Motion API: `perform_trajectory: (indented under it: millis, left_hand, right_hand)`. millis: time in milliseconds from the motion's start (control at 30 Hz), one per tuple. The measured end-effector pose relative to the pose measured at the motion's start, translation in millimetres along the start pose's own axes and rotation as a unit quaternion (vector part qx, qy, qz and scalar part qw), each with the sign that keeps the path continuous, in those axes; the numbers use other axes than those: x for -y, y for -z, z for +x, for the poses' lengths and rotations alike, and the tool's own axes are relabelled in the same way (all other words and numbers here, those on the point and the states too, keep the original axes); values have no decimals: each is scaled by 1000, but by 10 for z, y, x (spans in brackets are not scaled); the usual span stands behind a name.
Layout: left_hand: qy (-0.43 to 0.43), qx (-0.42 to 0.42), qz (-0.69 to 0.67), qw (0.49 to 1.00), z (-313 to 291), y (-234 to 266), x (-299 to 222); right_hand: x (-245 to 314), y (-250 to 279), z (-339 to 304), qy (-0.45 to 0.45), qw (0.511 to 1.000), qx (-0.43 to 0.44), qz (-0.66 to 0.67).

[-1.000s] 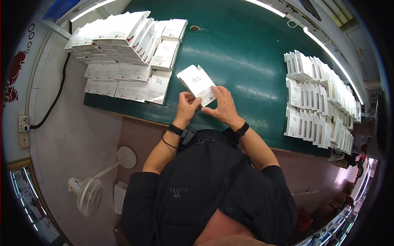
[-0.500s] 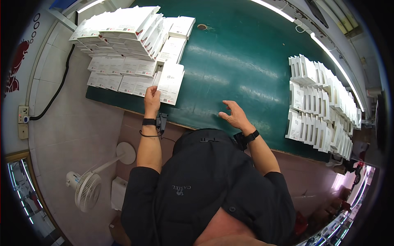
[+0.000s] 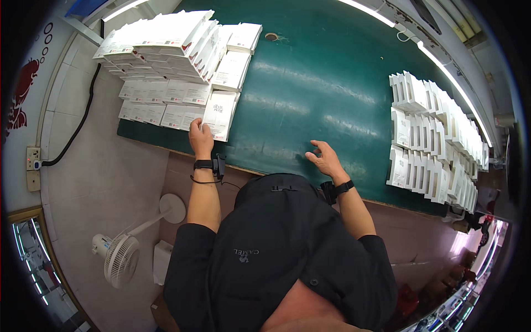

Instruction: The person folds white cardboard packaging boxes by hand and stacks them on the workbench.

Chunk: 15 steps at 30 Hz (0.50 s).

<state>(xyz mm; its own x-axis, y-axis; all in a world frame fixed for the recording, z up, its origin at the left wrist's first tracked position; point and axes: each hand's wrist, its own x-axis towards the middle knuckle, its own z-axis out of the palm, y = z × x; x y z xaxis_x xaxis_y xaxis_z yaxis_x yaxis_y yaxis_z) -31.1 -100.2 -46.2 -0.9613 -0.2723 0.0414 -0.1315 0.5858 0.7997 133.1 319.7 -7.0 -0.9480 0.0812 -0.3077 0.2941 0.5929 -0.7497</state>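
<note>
A flat white box [image 3: 220, 113] lies on a pile of similar boxes at the near right corner of the left stack. At its lower left edge is my left hand [image 3: 200, 138], its thumb over the border and its other fingers along the side, partly hidden. My right hand [image 3: 326, 160] hovers over the green tabletop [image 3: 298, 110], fingers apart and nothing in them. Each wrist wears a black strap with a small device.
Many white boxes are stacked in rows [image 3: 166, 55] at the back left. Open-sided white trays or box parts [image 3: 423, 133] stand in rows at the right. A white fan [image 3: 121, 260] is below the table's left side, and a black cable [image 3: 86, 116] hangs along the wall.
The white box has moved left, now against the row of stacked boxes, and my left hand shifted left with it. My right hand has moved slightly right, still empty.
</note>
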Motion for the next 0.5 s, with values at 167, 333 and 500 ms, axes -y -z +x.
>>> perform_trajectory:
  millis: [167,333,500]
  left_hand:
    - [-135,-49,142,979,-274,-54,-330]
    - [-153,-19,201,967,-346,-153,-260]
    - [-170,-10,194,966,-231,-223,-213]
  right_hand:
    - [-26,4,-29,-11,1000,-8,10]
    - [-88,43,-52,-21,1000,-9,8]
    - [-165,37,-62,-25,999,-17,16]
